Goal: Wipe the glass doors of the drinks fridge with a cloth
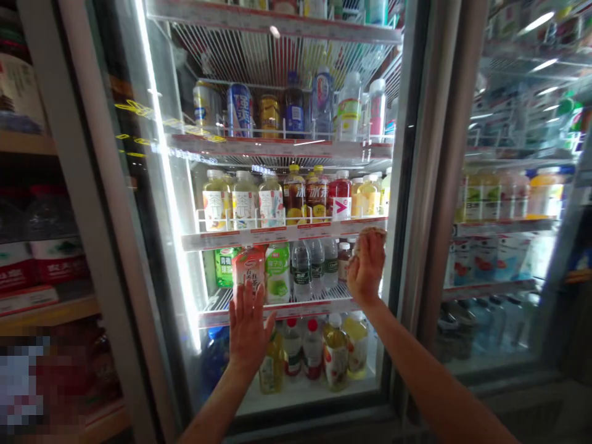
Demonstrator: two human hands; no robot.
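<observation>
Glass fridge door [296, 394] meets left hand [247, 330] and right hand [365, 268], hiding bottles [272, 367].

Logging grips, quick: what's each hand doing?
Left hand: open, flat, holding nothing.
Right hand: cannot tell whether it holds the tan item at its fingertips.

We can't make out the pixelated patch [28, 382] at the lower left; it is blurred past naming. Our left hand [247, 330] hides the lower part of a carton [248, 270] and the bottles behind it, and our right hand [366, 268] covers whatever lies behind its palm. The bottom edge cuts off our forearms [444, 394], the top edge cuts off the upper-shelf bottles [314, 7], and labels in the next cooler door [509, 203] are too hazy to read.
</observation>
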